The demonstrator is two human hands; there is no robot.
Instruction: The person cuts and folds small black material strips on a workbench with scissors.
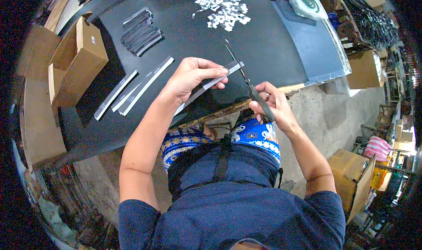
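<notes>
My left hand [191, 76] pinches a long grey strip [228, 70] above the near edge of the black table [263, 52]. In my right hand [272, 107] I grip black scissors [246, 80] by the handles. Their blades point up and away, and they meet the strip close to its right end. Several more grey strips [132, 89] lie flat on the table to the left of my left hand. A heap of small cut white pieces [222, 6] lies at the far side.
A stack of dark strips [140, 32] sits at the far left of the table, beside an open cardboard box [77, 61]. A bag with a green spiral [307, 1] lies at the far right. More boxes [351, 175] stand on the floor to my right.
</notes>
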